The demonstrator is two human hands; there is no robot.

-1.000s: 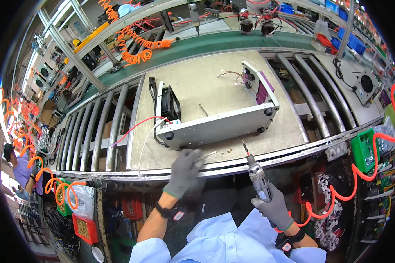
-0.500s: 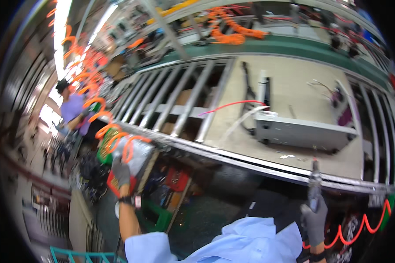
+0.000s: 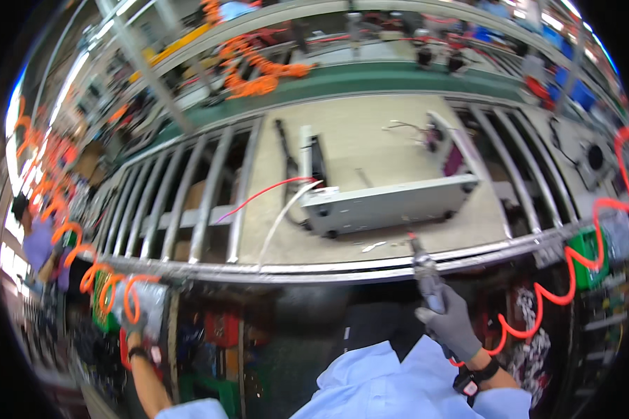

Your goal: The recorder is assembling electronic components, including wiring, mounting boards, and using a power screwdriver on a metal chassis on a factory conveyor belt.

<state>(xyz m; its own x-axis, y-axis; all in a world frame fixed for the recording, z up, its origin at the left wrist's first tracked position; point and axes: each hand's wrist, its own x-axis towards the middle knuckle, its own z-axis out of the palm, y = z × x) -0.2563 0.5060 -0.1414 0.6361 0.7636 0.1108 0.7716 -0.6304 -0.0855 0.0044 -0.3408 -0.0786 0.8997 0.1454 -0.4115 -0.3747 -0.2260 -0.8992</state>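
Note:
My right hand (image 3: 454, 325), in a grey glove, is wrapped round a pneumatic screwdriver (image 3: 428, 279). Its tip points up and away, over the near rail of the roller conveyor, just short of a grey metal casing (image 3: 391, 206). The casing sits on a pale board (image 3: 272, 241), with a red wire (image 3: 269, 188) and a white cable (image 3: 279, 229) trailing from its left end. Far to the left, my gloved left hand (image 3: 134, 325) is down at the parts bins, beside a clear plastic bag (image 3: 150, 300). Blur and an orange coiled hose hide its fingers.
Metal rollers (image 3: 199, 195) flank the board on both sides. An orange coiled hose (image 3: 91, 272) hangs at the left, a red coiled hose (image 3: 538, 307) at the right by a green bin (image 3: 587, 258). Another person (image 3: 38, 244) stands at the far left.
My view has turned to the right, so the conveyor and casing appear farther left. The screwdriver now leans leftward, its tip nearer the casing. My left hand stays by the bins.

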